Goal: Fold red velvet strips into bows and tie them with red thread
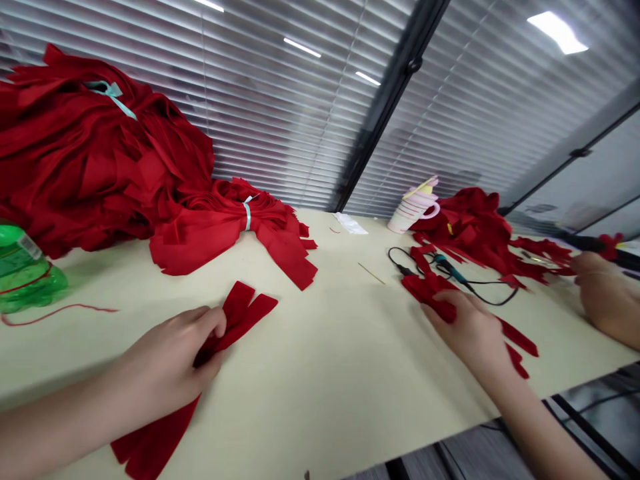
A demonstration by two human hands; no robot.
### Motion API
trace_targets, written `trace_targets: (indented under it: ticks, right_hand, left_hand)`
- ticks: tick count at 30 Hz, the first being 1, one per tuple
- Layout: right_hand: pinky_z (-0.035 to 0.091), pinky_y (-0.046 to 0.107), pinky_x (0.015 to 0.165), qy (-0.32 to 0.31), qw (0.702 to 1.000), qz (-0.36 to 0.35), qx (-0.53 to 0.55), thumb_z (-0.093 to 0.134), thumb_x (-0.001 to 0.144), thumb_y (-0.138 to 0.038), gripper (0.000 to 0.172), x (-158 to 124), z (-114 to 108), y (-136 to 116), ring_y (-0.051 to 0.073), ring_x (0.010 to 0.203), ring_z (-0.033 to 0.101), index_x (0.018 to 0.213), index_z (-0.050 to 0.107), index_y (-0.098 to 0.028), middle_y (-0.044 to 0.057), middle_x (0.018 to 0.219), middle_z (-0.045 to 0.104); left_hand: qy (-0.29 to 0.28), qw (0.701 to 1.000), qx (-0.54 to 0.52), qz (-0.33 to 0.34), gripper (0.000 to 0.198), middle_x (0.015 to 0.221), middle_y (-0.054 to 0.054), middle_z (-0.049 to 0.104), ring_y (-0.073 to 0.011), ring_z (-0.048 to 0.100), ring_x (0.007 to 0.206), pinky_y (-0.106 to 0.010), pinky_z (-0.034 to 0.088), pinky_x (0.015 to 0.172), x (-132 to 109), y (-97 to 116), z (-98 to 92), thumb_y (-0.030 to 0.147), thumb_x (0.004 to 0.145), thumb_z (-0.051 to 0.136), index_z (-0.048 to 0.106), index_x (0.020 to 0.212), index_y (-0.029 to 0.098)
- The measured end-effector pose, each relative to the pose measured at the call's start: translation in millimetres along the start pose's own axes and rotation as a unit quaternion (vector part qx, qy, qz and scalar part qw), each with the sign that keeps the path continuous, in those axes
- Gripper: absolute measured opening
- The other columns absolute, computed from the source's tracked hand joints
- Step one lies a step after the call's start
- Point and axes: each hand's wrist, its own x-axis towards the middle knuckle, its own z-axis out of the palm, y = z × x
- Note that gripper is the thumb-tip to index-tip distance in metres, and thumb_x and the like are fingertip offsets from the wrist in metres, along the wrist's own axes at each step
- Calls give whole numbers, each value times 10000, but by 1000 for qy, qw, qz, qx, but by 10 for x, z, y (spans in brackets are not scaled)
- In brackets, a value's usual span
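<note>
Across the cream table (340, 373), the largest thing is a heap of red fabric (85, 153) piled at the far left against the window blinds (280, 100). Just in front of it lies a tied red bundle (220, 233) cinched with a pale band. A smaller red pile (475, 227) sits far right, beside a stack of pink paper cups (415, 207). A green plastic bottle (25, 270) lies at the left edge. A co-worker's hand (605, 297) rests at the far right. Near the table's front edge, the left hand (165, 363) has its fingers pinched shut around the middle of a folded red strip (245, 313). The strip's long axis runs from near left to far right, with its two ends fanning out beyond the thumb. The right hand (473, 330) lies well apart, palm down over loose red scraps (425, 290). I cannot tell whether its fingers grip them. A teal-handled corded tool (450, 270) lies just beyond that hand, nearer to it than to the left.
</note>
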Motion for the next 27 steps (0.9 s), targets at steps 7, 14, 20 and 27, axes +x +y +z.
trace_targets:
  ticks: [7, 14, 20, 27]
  right_hand:
    - [475, 246, 533, -195, 925, -225, 236, 485, 843, -260, 104, -641, -69, -1381, 135, 572, 586, 834, 582, -223, 7, 726, 623]
    - [485, 292, 609, -110, 946, -220, 209, 439, 873, -215, 161, -510, -225, -1219, 181, 693, 609, 795, 580, -213, 39, 795, 641]
    - [464, 303, 561, -73, 976, -176, 108, 548, 830, -358, 157, -415, -178, -1245, 213, 667, 637, 828, 587, -206, 49, 775, 670]
    - [425, 355, 684, -137, 968, -207, -24, 514, 829, -255, 128, -491, -25, -1562, 207, 616, 628, 734, 565, -187, 46, 702, 664]
  left_hand:
    - [-5, 999, -40, 8, 172, 743, -73, 549, -255, 573, 693, -384, 422, 627, 454, 464, 120, 322, 846, 391, 420, 740, 190]
    - [-75, 981, -170, 59, 176, 728, -9, 611, -145, 588, 589, -235, 441, 494, 570, 837, 262, 272, 869, 343, 502, 827, 207]
    - [-113, 958, -261, 31, 154, 864, -18, 646, -168, 607, 796, -275, 494, 712, 122, 565, 261, 208, 810, 408, 558, 846, 214]
    - [-166, 946, -277, 31, 161, 860, 42, 644, -108, 597, 812, -175, 476, 732, -286, 172, 199, 210, 848, 439, 594, 868, 249]
